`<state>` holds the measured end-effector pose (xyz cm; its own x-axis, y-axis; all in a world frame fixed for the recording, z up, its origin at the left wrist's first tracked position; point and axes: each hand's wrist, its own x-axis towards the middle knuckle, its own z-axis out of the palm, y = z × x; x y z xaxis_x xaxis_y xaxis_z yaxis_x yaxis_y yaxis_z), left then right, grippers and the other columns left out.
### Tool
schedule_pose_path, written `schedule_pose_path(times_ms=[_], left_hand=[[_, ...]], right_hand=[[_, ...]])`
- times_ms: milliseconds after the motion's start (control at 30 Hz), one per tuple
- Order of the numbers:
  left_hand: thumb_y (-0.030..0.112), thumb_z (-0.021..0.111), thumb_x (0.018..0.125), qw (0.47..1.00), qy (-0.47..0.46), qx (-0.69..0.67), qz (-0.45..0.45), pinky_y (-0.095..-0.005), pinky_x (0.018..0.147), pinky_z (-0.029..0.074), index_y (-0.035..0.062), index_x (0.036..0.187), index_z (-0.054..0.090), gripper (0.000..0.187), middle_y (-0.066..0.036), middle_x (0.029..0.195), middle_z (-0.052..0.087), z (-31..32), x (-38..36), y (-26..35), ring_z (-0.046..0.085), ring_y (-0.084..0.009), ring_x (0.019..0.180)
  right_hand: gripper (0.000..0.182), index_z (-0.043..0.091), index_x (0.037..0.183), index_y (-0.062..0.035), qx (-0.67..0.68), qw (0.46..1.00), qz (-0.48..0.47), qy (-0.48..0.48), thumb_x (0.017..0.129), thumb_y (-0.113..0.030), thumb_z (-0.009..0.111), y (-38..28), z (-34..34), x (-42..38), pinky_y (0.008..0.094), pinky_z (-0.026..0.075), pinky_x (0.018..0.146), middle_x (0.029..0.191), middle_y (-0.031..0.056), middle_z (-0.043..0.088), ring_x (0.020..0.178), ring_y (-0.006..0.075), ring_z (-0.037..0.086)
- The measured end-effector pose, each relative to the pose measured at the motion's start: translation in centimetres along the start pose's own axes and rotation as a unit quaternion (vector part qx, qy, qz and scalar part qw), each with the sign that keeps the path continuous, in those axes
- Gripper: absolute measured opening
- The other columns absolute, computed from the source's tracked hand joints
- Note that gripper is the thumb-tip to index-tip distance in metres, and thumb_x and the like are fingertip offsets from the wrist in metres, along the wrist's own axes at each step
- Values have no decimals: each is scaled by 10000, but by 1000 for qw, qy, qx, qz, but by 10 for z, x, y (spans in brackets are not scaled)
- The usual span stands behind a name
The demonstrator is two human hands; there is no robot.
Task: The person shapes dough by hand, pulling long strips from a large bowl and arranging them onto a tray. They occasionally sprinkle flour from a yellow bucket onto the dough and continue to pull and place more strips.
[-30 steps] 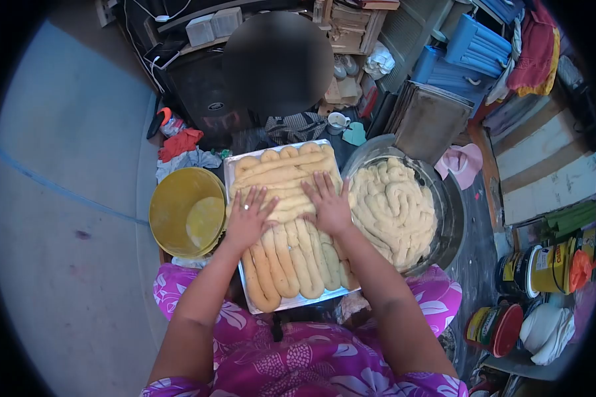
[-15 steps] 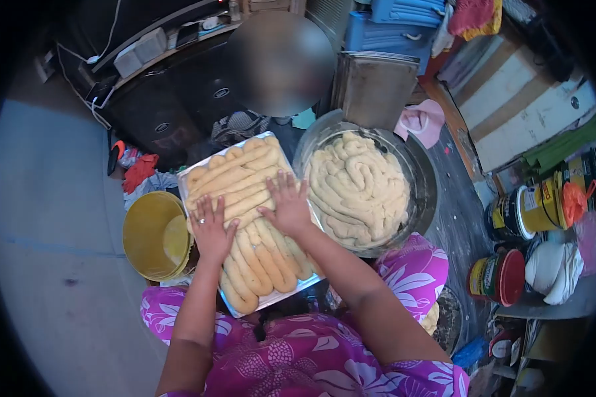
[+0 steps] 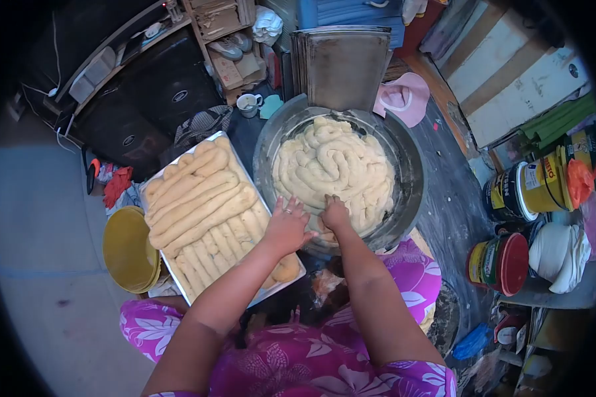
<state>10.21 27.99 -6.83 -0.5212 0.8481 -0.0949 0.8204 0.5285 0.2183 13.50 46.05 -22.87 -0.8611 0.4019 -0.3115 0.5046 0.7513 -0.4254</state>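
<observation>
Thick coiled ropes of dough fill a wide dark metal basin in front of me. At the near side of the basin, my right hand is closed with its fingers curled into the dough. My left hand, with a ring on one finger, has its fingers spread and lies between the basin's near-left rim and the tray. The white-edged rectangular tray to the left holds several long dough rolls, laid crosswise at the far end and lengthwise at the near end.
A yellow bucket stands left of the tray. Behind the basin lean stacked flat metal trays, with a pink cap beside them. A cup sits beyond the tray. Paint buckets line the right side.
Both hands have left the dough rolls on the tray and moved right to the basin. The right hand has taken hold of dough there. My view has shifted right.
</observation>
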Motion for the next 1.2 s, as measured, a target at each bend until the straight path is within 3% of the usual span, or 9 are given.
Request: schedule_pose_path(times_ms=[167,400,700,833,933,1033,1067,1100,1200], left_hand=[[537,440,861,946,-305,61,-97,-504,1062,195,92,1272,488,608,-132,1279,500,14,19,2,401,-287,1244],[539,499,821,966,-240,48,-78,-481,1026,268,137,1271,486,603,-102,1231,537,19,14,-2,469,-259,1179],[482,493,843,968,-230,50,-86,-455,1000,277,143,1245,501,526,-96,1185,558,16,15,4,497,-241,1137],[482,491,843,970,-224,47,-83,-451,997,277,144,1246,501,526,-95,1176,563,19,13,4,500,-238,1131],[475,500,840,973,-208,50,-82,-443,989,277,144,1248,499,525,-96,1156,571,20,12,2,506,-237,1117],[504,496,832,978,-191,45,-69,-427,963,302,103,1243,503,574,-87,1170,571,21,7,-1,506,-230,1118],[504,499,831,978,-195,46,-64,-423,959,302,101,1237,507,572,-87,1161,574,20,8,-1,511,-228,1109],[504,502,829,977,-199,46,-58,-418,954,301,99,1231,510,570,-87,1152,578,19,7,-1,516,-225,1101],[500,506,829,974,-214,47,-63,-416,952,300,108,1226,515,558,-85,1140,581,17,8,1,525,-222,1085]], right_hand=[[578,457,1280,-153,-30,988,-59,137,722,-180,606,34,24,16,448,337,952,1229,128,470,1145,283,441],[448,499,1257,-224,-122,963,-163,177,823,-130,442,16,46,29,445,305,932,1191,29,501,1098,214,440],[194,612,929,-175,-102,974,-144,143,801,-160,467,14,33,30,406,336,774,914,28,514,919,212,477],[233,613,934,-166,-53,989,-93,98,710,-134,558,23,31,33,403,334,817,994,40,514,995,224,467],[221,589,918,-133,23,976,-148,156,704,-81,570,46,36,48,418,385,750,914,71,551,904,264,524],[205,526,1000,-85,399,893,48,201,809,-12,515,93,55,88,325,409,438,631,71,545,481,206,529],[210,500,1035,-83,620,751,128,190,839,-8,482,87,17,79,279,408,425,647,46,536,485,137,514],[205,484,1040,-73,648,700,193,229,853,12,473,91,-15,76,277,434,432,655,42,539,480,134,508],[202,475,1057,-54,689,627,60,357,866,4,510,97,-108,68,276,474,522,818,54,551,574,118,515]])
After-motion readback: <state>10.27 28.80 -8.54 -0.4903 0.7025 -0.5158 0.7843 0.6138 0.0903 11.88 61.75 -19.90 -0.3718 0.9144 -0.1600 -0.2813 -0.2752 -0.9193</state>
